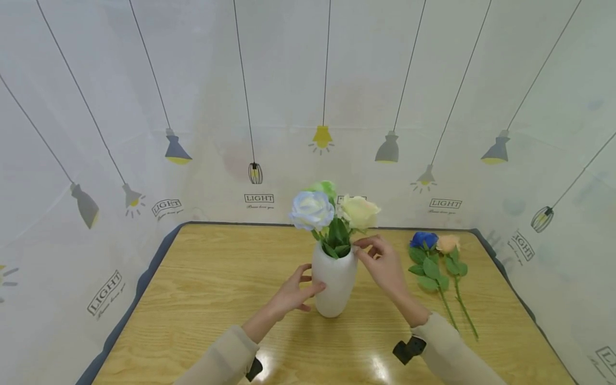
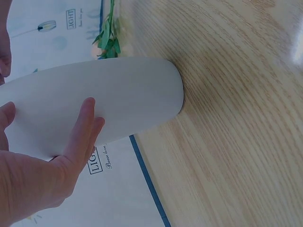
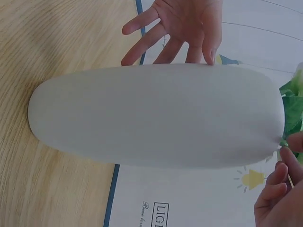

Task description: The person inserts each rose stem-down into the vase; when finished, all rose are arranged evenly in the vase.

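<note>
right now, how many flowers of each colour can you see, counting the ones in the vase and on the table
pale blue flower: 1
green flower: 1, partly hidden
cream flower: 1
deep blue flower: 1
peach flower: 1
total: 5 visible

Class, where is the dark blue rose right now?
In the head view, the dark blue rose lies on the table toward the right, between the right hand and the peach rose.
</note>
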A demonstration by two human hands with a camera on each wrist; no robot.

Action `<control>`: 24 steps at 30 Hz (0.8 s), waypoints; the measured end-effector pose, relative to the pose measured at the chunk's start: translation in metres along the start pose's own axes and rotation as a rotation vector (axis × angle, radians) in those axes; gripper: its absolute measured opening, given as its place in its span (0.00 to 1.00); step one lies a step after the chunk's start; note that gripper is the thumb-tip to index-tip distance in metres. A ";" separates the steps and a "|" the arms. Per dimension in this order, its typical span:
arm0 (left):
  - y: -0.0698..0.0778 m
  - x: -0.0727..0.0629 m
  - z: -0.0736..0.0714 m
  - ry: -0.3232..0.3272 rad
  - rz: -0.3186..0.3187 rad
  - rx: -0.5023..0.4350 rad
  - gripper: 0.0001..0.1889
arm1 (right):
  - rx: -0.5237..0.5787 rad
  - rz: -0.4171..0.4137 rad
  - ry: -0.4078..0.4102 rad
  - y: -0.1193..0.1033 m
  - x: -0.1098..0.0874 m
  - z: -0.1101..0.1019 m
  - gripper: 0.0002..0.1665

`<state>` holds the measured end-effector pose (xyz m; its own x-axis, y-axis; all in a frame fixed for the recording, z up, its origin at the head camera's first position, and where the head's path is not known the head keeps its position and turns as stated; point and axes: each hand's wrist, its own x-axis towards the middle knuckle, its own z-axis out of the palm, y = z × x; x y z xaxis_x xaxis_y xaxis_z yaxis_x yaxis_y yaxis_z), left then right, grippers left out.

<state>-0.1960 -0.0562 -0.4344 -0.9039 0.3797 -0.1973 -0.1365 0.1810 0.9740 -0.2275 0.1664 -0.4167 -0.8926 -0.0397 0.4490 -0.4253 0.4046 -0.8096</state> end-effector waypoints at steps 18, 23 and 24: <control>-0.015 0.011 -0.001 0.003 0.002 -0.004 0.41 | -0.153 0.246 0.044 0.056 -0.008 -0.065 0.15; -0.012 0.009 -0.001 0.002 0.000 -0.005 0.40 | -0.190 0.331 0.056 0.075 -0.015 -0.077 0.17; -0.012 0.009 -0.001 0.001 0.000 -0.005 0.40 | -0.198 0.335 0.054 0.083 -0.016 -0.080 0.19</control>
<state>-0.2030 -0.0559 -0.4474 -0.9043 0.3787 -0.1971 -0.1387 0.1760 0.9746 -0.2368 0.2740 -0.4609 -0.9657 0.1701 0.1960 -0.0701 0.5560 -0.8282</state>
